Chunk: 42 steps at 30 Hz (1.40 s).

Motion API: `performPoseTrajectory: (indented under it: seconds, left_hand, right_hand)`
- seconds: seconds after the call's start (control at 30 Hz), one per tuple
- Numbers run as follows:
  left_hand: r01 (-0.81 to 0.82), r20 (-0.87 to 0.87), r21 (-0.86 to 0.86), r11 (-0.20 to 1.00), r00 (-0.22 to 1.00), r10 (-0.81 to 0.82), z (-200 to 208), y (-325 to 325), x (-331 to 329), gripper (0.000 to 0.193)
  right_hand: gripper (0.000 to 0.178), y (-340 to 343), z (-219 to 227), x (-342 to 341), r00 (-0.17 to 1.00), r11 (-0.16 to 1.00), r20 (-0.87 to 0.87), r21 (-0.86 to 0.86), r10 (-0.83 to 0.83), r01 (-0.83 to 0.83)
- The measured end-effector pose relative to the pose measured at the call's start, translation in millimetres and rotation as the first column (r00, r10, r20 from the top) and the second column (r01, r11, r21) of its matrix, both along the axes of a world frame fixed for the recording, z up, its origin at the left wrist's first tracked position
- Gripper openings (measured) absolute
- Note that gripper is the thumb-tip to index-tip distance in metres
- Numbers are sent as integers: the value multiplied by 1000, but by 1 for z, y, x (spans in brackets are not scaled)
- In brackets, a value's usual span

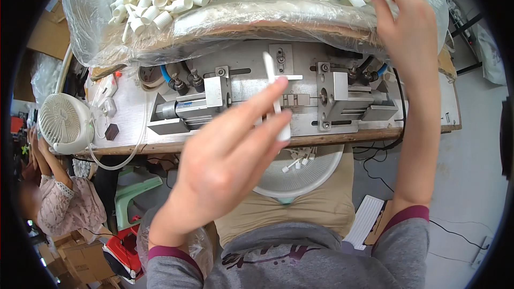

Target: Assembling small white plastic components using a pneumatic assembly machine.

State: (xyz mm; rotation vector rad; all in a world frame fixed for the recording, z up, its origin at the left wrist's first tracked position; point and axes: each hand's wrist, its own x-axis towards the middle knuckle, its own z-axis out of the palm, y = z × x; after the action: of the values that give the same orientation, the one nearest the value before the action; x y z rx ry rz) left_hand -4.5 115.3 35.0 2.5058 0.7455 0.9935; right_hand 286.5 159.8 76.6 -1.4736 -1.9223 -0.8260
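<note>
- The left hand [214,166] is in the middle of the frame. Its fingers pinch one white plastic stem piece [269,67], held up over the bench machine [217,93].
- The right hand [407,27] is at the upper right, at the big heap of white ribbed caps with stems [182,4]. I can't tell if its fingers grip one.
- Some small white pieces [300,160] lie in the mesh bowl [321,181], below the middle. Lots seems left.
</note>
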Motion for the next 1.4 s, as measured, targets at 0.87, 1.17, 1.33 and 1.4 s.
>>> performPoseTrajectory:
  seconds: [0.87,1.17,1.33,1.4]
  left_hand:
    - [-9,-240,38,999,971,18,-15,4,2,29]
    - [-150,85,639,755,989,124,35,117,54,11]
    - [-150,-252,387,910,932,261,44,136,86,15]
    - [-157,-231,362,919,940,251,46,136,88,19]
  right_hand:
    - [39,-89,-43,-78,776,875,-580,-209,248,-437]
    - [34,-116,-97,-113,912,889,-318,-292,257,-352]
    - [22,-104,-96,-128,985,892,-93,-419,145,-171]
    - [21,-101,-94,-129,986,887,-94,-431,138,-165]
